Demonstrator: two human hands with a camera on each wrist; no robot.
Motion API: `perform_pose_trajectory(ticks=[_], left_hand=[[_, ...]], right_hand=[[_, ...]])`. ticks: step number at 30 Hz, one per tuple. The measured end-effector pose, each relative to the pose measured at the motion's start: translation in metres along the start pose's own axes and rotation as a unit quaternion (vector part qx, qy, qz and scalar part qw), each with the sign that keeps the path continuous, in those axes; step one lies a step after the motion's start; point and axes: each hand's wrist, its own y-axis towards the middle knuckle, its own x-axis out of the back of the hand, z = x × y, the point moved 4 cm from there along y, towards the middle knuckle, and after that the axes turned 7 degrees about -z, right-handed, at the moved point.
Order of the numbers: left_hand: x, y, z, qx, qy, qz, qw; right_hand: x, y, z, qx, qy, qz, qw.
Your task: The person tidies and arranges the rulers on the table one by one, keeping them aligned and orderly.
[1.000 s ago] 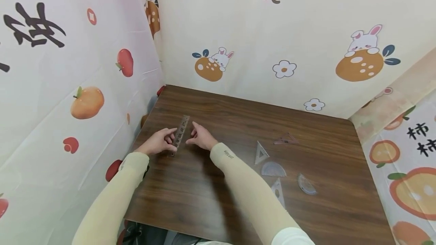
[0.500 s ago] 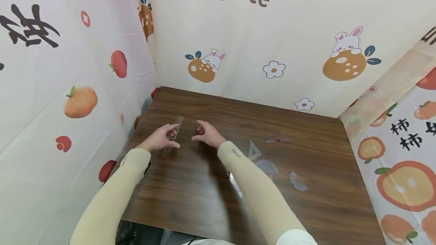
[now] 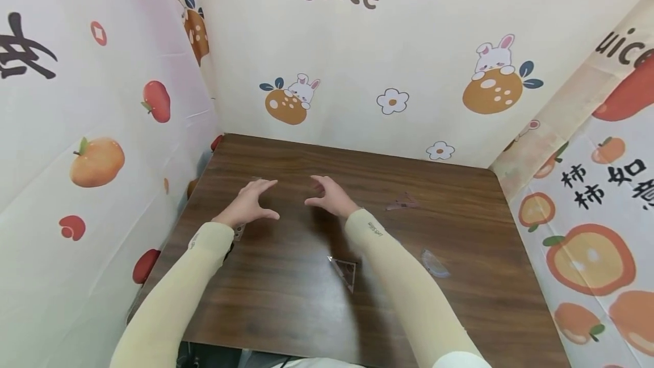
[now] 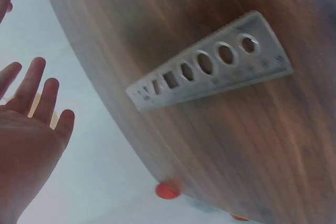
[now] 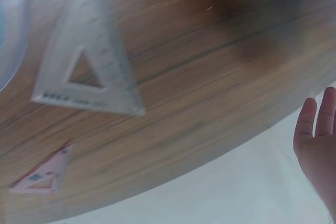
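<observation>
My left hand [image 3: 250,203] hovers above the left part of the table, thumb and fingers spread, holding nothing. Partly hidden under it in the head view lies a clear ruler [image 3: 239,233]. The left wrist view shows this ruler [image 4: 214,80] flat on the wood, with a row of cut-out shapes, apart from the left hand [image 4: 31,124]. My right hand [image 3: 331,195] faces the left one across a gap, fingers loosely bent and nothing between them. In the right wrist view, a clear set square [image 5: 86,30] lies on the wood, away from the right hand [image 5: 317,145].
A pinkish set square [image 3: 402,202] lies toward the right back of the brown table [image 3: 286,300]. Near the right forearm are a clear protractor [image 3: 435,264] and, nearer the front, a clear set square [image 3: 347,271]. Printed curtains [image 3: 347,44] stand around the table.
The left hand has opened wider and now covers most of the ruler. The right hand has moved a little right, widening the gap. The head view has turned to the right.
</observation>
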Motion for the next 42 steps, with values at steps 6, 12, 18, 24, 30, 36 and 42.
perform_pose_trajectory(ticks=[6, 12, 18, 24, 30, 36, 42], left_hand=[[-0.012, 0.008, -0.013, -0.024, 0.002, -0.003, 0.9997], [-0.03, 0.01, -0.026, -0.053, 0.014, 0.015, 0.9984], [-0.044, 0.015, -0.043, -0.095, 0.013, 0.015, 0.9952], [-0.06, 0.017, -0.061, -0.132, 0.022, 0.017, 0.9909], [-0.076, 0.015, -0.078, -0.169, 0.028, 0.017, 0.985], [-0.091, 0.015, -0.091, -0.202, 0.039, 0.029, 0.9782], [-0.11, 0.012, -0.094, -0.219, 0.047, 0.046, 0.9735]], right_hand=[[0.021, -0.015, -0.013, 0.007, 0.004, -0.022, 1.0], [0.037, -0.035, -0.024, 0.001, 0.016, -0.045, 0.999], [0.049, -0.053, -0.025, -0.002, 0.015, -0.061, 0.998], [0.055, -0.078, -0.035, -0.015, 0.001, -0.074, 0.997], [0.058, -0.106, -0.054, -0.043, -0.004, -0.103, 0.994], [0.057, -0.131, -0.064, -0.057, 0.004, -0.139, 0.989], [0.051, -0.155, -0.073, -0.069, 0.012, -0.164, 0.984]])
